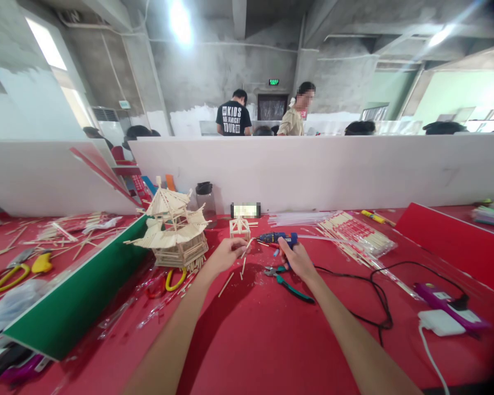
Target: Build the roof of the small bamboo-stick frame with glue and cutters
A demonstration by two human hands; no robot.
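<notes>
My right hand (295, 257) is wrapped round the handle of a blue hot glue gun (274, 238), its nozzle pointing left. A clear glue stick (319, 238) juts from its back end. Between the fingers of my left hand (227, 254) is a thin wooden stick (248, 246), its end close to the nozzle; whether they touch I cannot tell. Just behind my left hand stands a small wooden stick frame (239, 227). Pliers with green handles (293, 287) lie beneath my right hand. Short stick pieces (226, 285) are scattered on the red table.
A pagoda model of sticks (177, 236) stands left, beside a green board (86, 285). Yellow-handled scissors (175, 278) lie near it. Bundled sticks (356, 233) lie right. A black cord (379, 296) runs to a purple power strip (448, 304). A white partition (321, 170) closes off the back.
</notes>
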